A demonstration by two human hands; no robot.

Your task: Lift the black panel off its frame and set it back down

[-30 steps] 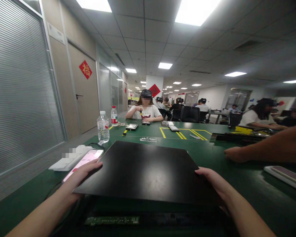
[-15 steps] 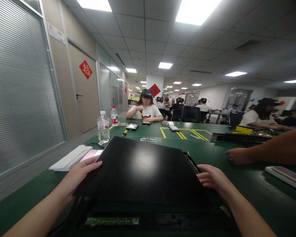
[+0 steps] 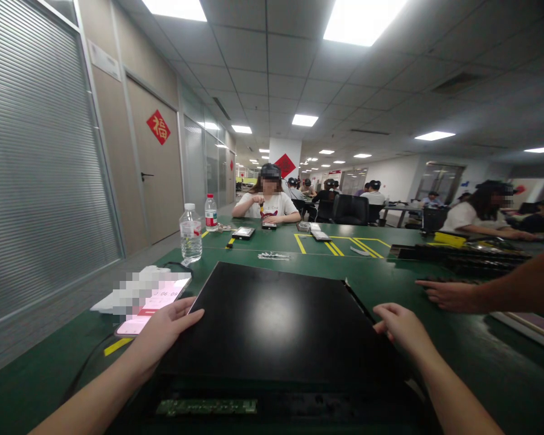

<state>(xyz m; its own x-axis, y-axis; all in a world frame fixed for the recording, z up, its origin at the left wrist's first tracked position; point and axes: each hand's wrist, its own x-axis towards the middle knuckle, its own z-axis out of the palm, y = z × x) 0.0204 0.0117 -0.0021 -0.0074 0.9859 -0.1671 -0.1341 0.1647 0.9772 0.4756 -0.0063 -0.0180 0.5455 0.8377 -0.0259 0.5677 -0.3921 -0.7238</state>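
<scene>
Centrally, a large flat black rectangular panel (image 3: 272, 320) with a dull sheen is seen lying over a dark chassis on the green-covered work table (image 3: 480, 362). At the near edge, a narrow green circuit-board strip (image 3: 206, 406) is left showing below the panel.

The left hand (image 3: 165, 329) is laid against the panel's left edge. Its fingers are stretched out and spread wide, and nothing is clasped in it. The right hand (image 3: 401, 329) is placed at the panel's right edge with the fingers loosely bent. Whether the edge is actually gripped there cannot be told.

Just beyond the left hand, a smartphone with a pink lit screen (image 3: 152, 299) is seen flat on the table, beside a white object that is blurred out. A short yellow strip (image 3: 116, 346) is found near the left forearm. Farther back on the left, a clear plastic water bottle (image 3: 191, 232) is stood upright, and a smaller bottle with a red label (image 3: 211, 212) is stood behind it.

On the right, another person's hand (image 3: 448, 295) is rested on the table, well apart from the panel. Yellow marking lines (image 3: 330, 246) are seen on the far table surface. Across the table, a seated person in a white shirt (image 3: 267, 205) is occupied with small items, and more people are seated farther back.
</scene>
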